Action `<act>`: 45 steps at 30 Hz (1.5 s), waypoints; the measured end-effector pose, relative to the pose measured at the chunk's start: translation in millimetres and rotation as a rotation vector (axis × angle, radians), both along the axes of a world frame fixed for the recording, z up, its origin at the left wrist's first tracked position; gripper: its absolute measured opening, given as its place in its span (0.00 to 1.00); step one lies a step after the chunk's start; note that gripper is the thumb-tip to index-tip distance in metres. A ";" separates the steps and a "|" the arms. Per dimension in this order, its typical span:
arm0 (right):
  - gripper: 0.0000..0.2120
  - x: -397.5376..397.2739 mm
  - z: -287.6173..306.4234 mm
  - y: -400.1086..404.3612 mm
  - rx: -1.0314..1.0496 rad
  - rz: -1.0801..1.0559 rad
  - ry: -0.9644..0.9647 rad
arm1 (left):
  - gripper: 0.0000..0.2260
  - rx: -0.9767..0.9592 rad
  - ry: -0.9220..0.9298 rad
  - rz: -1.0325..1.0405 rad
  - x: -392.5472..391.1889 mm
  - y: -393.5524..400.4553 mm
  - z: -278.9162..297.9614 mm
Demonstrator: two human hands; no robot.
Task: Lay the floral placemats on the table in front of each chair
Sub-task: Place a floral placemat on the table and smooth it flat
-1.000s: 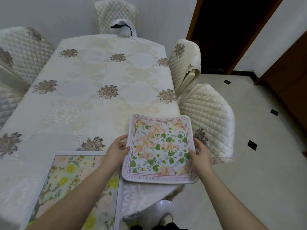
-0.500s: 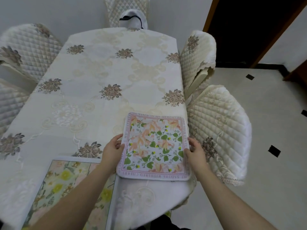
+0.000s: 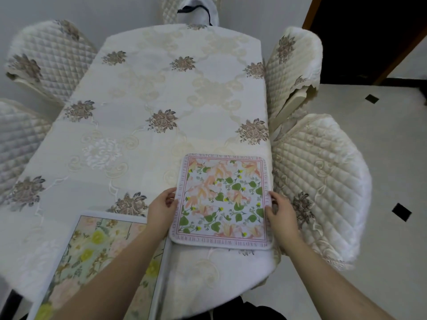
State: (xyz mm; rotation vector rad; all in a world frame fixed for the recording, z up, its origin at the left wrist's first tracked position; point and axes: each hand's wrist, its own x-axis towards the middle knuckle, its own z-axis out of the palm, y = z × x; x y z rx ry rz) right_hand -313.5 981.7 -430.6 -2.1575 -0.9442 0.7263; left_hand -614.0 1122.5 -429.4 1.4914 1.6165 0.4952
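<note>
**Head view: placemat squared at the near-right seat**

Your left hand [image 3: 161, 210] and right hand [image 3: 280, 212] pinch the floral placemat [image 3: 221, 200] by opposite edges, fingers [image 3: 169, 197] curled, apparently to square it. It seems to lie flat on the bench [image 3: 161, 88], beside the quilted chair [image 3: 321, 181]. A larger mat [image 3: 97, 257] lies near-left.

1. You worked in bright, even, soft light; shadows were faint.
2. The tablecloth [image 3: 161, 93] looked washed out, with a mild sheen.
3. The doorway [image 3: 365, 31] at upper right stayed dark.
4. Your wide lens bent the edges, curving the chairs [image 3: 323, 181].
5. Detail was slightly soft, more so near the corners.
</note>
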 end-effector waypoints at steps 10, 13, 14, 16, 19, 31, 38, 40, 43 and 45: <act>0.21 -0.2 -10.0 17.6 -0.044 0.034 -0.127 | 0.15 0.044 0.022 0.004 -1.1 19.7 -9.6; 0.21 1.4 -12.0 29.7 -0.032 0.012 -0.146 | 0.15 0.062 0.026 0.003 2.1 33.8 -8.8; 0.21 2.2 -12.7 33.9 -0.032 0.002 -0.145 | 0.14 0.065 0.028 0.005 3.4 38.3 -8.6; 0.21 4.3 -13.1 42.6 -0.041 -0.008 -0.135 | 0.14 0.072 0.030 0.010 6.4 46.8 -8.7; 0.20 7.8 -12.4 53.3 -0.070 -0.017 -0.181 | 0.14 0.082 0.053 0.003 12.3 58.0 -8.8; 0.20 0.7 -12.5 54.8 -0.023 -0.081 -0.090 | 0.13 0.074 0.083 -0.010 9.9 48.9 -10.9; 0.23 -10.0 -6.3 64.8 -0.097 -0.030 -0.296 | 0.20 0.293 0.204 -0.082 21.3 40.1 -10.8; 0.25 -14.3 -1.1 83.4 -0.063 0.064 -0.321 | 0.20 0.442 0.252 -0.252 34.9 40.1 -8.3; 0.26 -25.1 2.7 117.4 0.013 0.205 -0.335 | 0.22 0.469 0.355 -0.511 64.0 49.5 -12.2; 0.26 -33.4 1.2 139.7 0.029 0.255 -0.340 | 0.24 0.423 0.454 -0.579 85.0 58.4 -18.8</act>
